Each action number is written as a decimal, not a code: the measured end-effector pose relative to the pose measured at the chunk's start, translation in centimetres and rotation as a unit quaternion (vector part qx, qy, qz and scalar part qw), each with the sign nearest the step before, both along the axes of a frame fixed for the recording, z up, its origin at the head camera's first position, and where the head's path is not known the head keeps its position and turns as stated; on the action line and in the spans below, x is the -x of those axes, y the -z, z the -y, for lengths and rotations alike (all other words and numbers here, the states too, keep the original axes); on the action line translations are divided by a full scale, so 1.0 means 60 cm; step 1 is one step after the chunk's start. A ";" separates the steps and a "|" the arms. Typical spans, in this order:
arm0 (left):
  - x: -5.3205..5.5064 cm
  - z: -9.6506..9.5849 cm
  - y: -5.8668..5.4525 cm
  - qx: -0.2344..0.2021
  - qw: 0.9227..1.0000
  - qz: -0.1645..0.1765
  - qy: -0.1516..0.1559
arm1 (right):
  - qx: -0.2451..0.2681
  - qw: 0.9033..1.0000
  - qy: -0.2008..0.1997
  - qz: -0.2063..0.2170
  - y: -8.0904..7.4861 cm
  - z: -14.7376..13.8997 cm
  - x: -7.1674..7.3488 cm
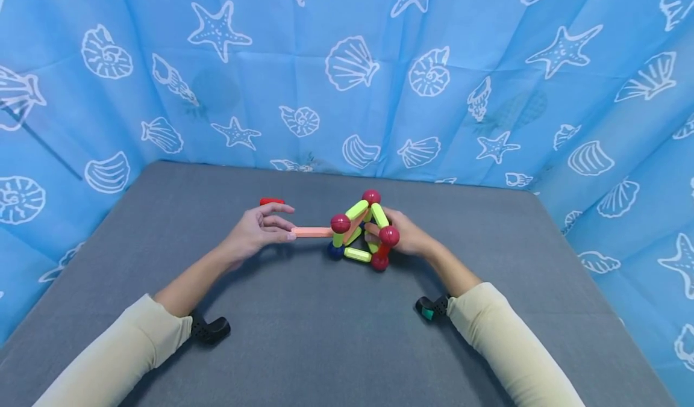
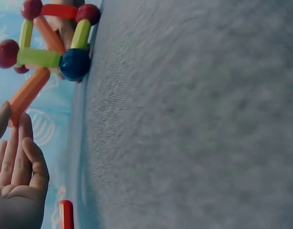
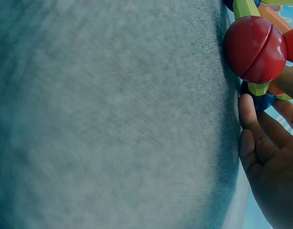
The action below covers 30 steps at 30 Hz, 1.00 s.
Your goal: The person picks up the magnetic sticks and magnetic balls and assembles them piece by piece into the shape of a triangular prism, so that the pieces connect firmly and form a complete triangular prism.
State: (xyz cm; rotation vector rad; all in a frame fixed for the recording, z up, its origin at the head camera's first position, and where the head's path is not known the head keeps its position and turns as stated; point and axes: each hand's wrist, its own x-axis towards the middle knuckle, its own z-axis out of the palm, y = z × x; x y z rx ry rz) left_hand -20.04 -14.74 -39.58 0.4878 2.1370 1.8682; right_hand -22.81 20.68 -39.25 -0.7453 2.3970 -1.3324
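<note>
A magnetic ball-and-rod structure stands on the grey table, with red and blue balls joined by yellow-green and red rods. My left hand pinches the near end of an orange rod between thumb and fingertips. The rod's other end reaches the structure's left side, overlapping a yellow-green rod in the left wrist view. From the right, my right hand holds the structure, its fingers around the side and partly hidden by rods. In the right wrist view, fingertips lie beside a blue ball, below a large red ball.
A loose red rod lies on the table behind my left hand. Black wrist straps show at both cuffs. A blue curtain with white shells and starfish hangs along the table's back and sides.
</note>
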 end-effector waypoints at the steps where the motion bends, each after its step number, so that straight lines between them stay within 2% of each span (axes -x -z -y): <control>1: -0.002 0.001 0.002 -0.001 1.000 0.001 -0.002 | 0.000 1.000 0.000 0.000 0.000 0.000 0.000; 6: -0.009 0.015 0.006 0.008 1.000 0.002 -0.013 | 0.003 1.000 0.002 0.010 0.000 0.001 0.000; 12: -0.018 0.010 0.003 0.013 1.000 0.012 0.003 | 0.003 1.000 0.003 0.013 -0.001 0.001 0.001; 21: -0.033 -0.059 0.000 0.008 0.998 0.059 0.009 | 0.000 1.000 0.006 0.022 0.000 -0.001 0.002; 26: -0.043 -0.097 0.002 -0.013 0.998 0.064 0.002 | 0.002 1.000 0.006 0.019 0.000 -0.001 0.001; 30: -0.047 -0.124 0.001 -0.017 0.998 0.056 -0.011 | 0.003 1.000 0.005 0.014 -0.001 0.001 0.001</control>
